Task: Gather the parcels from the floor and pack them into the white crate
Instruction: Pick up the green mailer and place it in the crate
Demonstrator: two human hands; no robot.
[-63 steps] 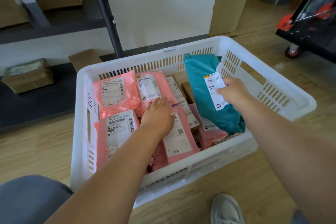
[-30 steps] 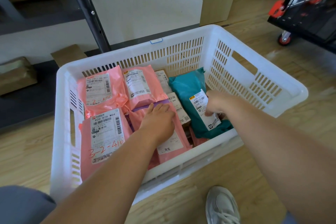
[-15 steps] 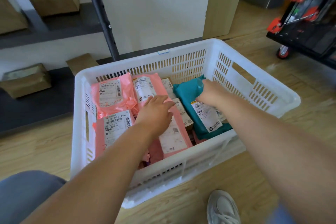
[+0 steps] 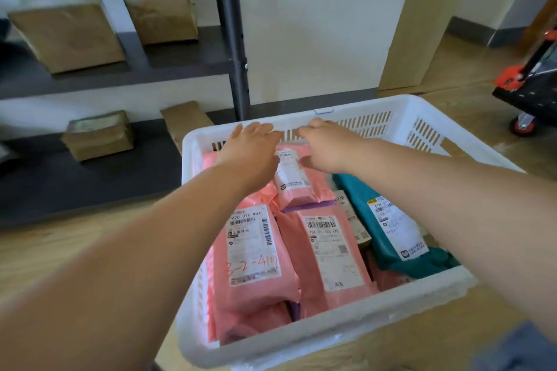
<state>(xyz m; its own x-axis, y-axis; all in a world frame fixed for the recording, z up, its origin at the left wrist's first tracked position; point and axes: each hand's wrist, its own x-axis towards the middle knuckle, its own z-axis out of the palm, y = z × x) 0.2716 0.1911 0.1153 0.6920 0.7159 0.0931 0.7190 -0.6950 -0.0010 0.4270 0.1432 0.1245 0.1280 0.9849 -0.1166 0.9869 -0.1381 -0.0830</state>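
The white crate (image 4: 337, 331) stands on the wooden floor in front of me, filled with several pink parcels (image 4: 253, 253) and a teal parcel (image 4: 391, 229) lying flat along its right side. My left hand (image 4: 250, 147) and my right hand (image 4: 325, 144) both reach over the parcels toward the crate's far wall, fingers stretched out and holding nothing. The fingertips lie close to the far rim; whether they touch it I cannot tell. A pink parcel with a white label (image 4: 294, 178) lies just under and between the two hands.
A dark shelf post (image 4: 232, 39) rises behind the crate. Brown parcels (image 4: 69, 30) sit on the grey shelf, more brown ones (image 4: 96, 135) on the dark base at left. A black cart with red wheels (image 4: 530, 90) stands at the right.
My right hand let go of the teal parcel, which now lies flat in the crate. Both hands left the parcels and moved forward to the crate's far wall.
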